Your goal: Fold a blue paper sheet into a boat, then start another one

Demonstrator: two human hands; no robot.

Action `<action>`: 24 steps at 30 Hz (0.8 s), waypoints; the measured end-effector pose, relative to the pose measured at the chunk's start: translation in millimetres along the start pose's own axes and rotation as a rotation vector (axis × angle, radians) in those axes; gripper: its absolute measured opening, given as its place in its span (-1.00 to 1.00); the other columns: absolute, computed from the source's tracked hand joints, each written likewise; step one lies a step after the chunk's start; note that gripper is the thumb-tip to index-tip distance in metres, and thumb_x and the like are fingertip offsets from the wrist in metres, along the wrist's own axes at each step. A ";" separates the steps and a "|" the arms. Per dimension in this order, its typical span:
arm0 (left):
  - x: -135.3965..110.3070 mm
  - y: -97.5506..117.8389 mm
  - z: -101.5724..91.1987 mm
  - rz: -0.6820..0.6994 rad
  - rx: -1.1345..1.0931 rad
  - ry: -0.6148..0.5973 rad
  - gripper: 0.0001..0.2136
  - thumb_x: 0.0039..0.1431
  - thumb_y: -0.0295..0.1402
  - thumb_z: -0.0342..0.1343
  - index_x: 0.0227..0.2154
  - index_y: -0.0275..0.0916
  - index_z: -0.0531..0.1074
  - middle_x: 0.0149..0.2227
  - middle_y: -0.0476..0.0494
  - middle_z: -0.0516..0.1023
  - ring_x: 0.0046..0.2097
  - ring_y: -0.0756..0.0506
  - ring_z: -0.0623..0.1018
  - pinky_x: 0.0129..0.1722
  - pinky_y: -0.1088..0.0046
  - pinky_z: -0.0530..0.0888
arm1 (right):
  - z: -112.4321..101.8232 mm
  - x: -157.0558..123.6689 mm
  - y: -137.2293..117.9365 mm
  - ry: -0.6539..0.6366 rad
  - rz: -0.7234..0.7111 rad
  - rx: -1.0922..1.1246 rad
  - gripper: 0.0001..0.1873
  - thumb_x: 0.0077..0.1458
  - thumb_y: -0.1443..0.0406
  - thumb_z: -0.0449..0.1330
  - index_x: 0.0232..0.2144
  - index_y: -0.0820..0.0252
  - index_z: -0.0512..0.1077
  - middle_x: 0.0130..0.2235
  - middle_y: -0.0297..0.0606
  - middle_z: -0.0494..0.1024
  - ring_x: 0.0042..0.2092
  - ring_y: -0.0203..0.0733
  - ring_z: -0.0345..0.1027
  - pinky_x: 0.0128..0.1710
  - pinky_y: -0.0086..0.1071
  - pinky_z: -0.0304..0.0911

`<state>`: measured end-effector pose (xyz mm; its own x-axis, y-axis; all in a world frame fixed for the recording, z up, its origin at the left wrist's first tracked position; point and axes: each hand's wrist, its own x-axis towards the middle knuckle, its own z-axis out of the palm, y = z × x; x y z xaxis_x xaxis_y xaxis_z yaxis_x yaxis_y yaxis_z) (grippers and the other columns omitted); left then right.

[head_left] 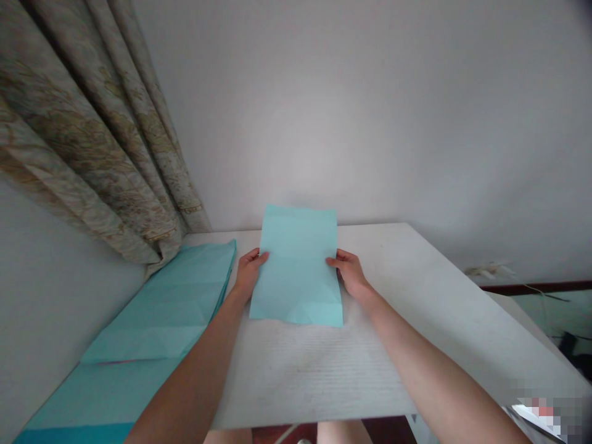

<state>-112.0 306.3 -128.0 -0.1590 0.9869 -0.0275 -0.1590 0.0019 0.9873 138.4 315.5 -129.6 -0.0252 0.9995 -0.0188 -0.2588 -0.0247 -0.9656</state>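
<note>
A light turquoise sheet of paper (298, 265) is held up over the white table, tilted toward me, with faint creases across it. My left hand (250, 270) pinches its left edge, thumb in front and fingers behind. At the right edge, my right hand (349, 271) grips it the same way, at about the same height. The fingers behind the sheet are partly hidden. Beside my left forearm lies a stack of creased turquoise paper sheets (161, 302), apart from the held one.
The white table (314, 376) meets the wall (324, 111) at its far edge. A patterned curtain (102, 123) hangs at the left, its lower end touching the table's corner near the stack. A pale cable (527, 285) runs by the wall at right.
</note>
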 end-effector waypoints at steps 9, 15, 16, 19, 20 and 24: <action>3.9 4.0 -5.2 -0.078 -0.152 -0.014 -0.66 -0.29 -0.36 0.16 -0.32 -0.33 0.48 -0.48 -0.10 0.55 -0.49 -0.10 0.50 -0.42 0.37 0.43 | 2.7 -2.5 -0.5 -0.031 0.040 0.050 -0.73 -0.31 0.34 0.32 -0.40 0.25 0.52 -0.41 -0.21 0.59 -0.41 -0.14 0.44 -0.34 -0.26 0.32; 8.6 0.4 -7.2 -0.057 -0.204 0.024 -0.71 -0.32 -0.37 0.15 -0.41 -0.32 0.49 -0.51 -0.07 0.53 -0.47 -0.13 0.48 -0.44 0.37 0.40 | 3.1 -0.9 1.6 0.056 -0.023 -0.011 -0.78 -0.37 0.31 0.35 -0.51 0.26 0.54 -0.44 -0.22 0.59 -0.42 -0.14 0.42 -0.33 -0.27 0.30; 9.4 -0.6 -7.7 -0.044 -0.190 0.045 -0.74 -0.32 -0.37 0.14 -0.45 -0.31 0.50 -0.52 -0.06 0.52 -0.48 -0.12 0.47 -0.45 0.40 0.38 | 3.1 -0.7 1.6 0.059 -0.042 -0.030 -0.78 -0.37 0.32 0.35 -0.51 0.25 0.55 -0.43 -0.22 0.59 -0.41 -0.14 0.43 -0.33 -0.28 0.29; 10.8 -4.1 -10.1 -0.006 -0.166 0.078 -0.82 -0.29 -0.36 0.10 -0.51 -0.26 0.49 -0.52 -0.03 0.49 -0.49 -0.06 0.43 -0.48 0.47 0.34 | 3.0 -0.6 0.3 0.024 -0.093 -0.058 -0.79 -0.35 0.32 0.34 -0.49 0.21 0.57 -0.41 -0.23 0.59 -0.36 -0.15 0.43 -0.29 -0.32 0.27; 10.7 -5.2 -11.0 -0.003 -0.163 0.075 -0.83 -0.26 -0.35 0.09 -0.52 -0.24 0.49 -0.53 -0.01 0.47 -0.51 -0.05 0.42 -0.50 0.47 0.33 | 2.9 -0.6 -0.3 0.017 -0.095 -0.051 -0.79 -0.35 0.32 0.34 -0.49 0.20 0.57 -0.43 -0.23 0.59 -0.37 -0.17 0.43 -0.30 -0.33 0.27; 6.9 -5.5 -14.0 0.021 -0.178 0.011 -0.84 -0.21 -0.32 0.09 -0.50 -0.22 0.48 -0.57 0.03 0.41 -0.56 -0.02 0.37 -0.55 0.49 0.31 | 3.4 -1.2 -2.6 0.023 -0.053 0.004 -0.78 -0.38 0.31 0.35 -0.51 0.21 0.57 -0.51 -0.24 0.57 -0.50 -0.24 0.37 -0.44 -0.37 0.24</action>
<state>-125.8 310.9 -135.8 -0.1743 0.9847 -0.0095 -0.3254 -0.0485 0.9443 135.8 314.4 -126.1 0.0104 0.9996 0.0262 -0.2635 0.0281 -0.9643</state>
